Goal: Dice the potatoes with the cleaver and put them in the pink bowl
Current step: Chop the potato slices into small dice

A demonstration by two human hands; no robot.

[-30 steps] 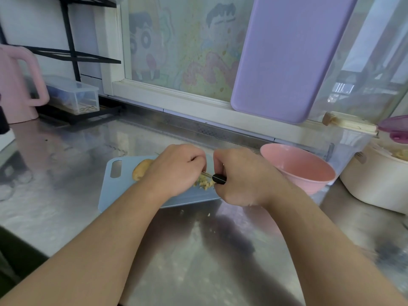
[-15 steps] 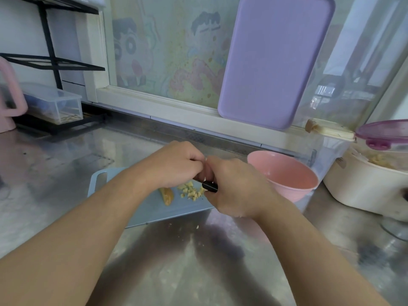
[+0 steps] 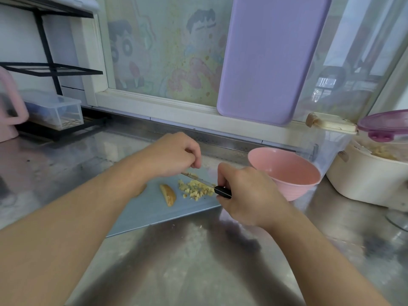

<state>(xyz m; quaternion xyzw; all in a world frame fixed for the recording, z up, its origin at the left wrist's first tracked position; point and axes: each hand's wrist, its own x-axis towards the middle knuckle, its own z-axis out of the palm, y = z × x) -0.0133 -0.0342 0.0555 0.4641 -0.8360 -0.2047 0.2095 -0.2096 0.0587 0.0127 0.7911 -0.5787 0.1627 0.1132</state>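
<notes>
R hand (image 3: 245, 195) grips black-handled steel cleaver (image 3: 199, 179), L hand (image 3: 174, 157) pinches its blade; small yellow potato dice (image 3: 195, 189) piled on pale blue plastic board (image 3: 154, 210), one browned potato wedge (image 3: 169, 195) uncut, round pink bowl (image 3: 284, 173) looks empty.

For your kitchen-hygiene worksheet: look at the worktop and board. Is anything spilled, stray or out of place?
Yes. A few small potato bits lie on the steel counter, off the near edge of the blue cutting board. The main pile of diced potato is on the board, and the pink bowl looks empty.

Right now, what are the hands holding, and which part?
The right hand grips the cleaver by its black handle. The left hand touches the blade's far end with its fingertips; whether it pinches anything cannot be told.
</notes>
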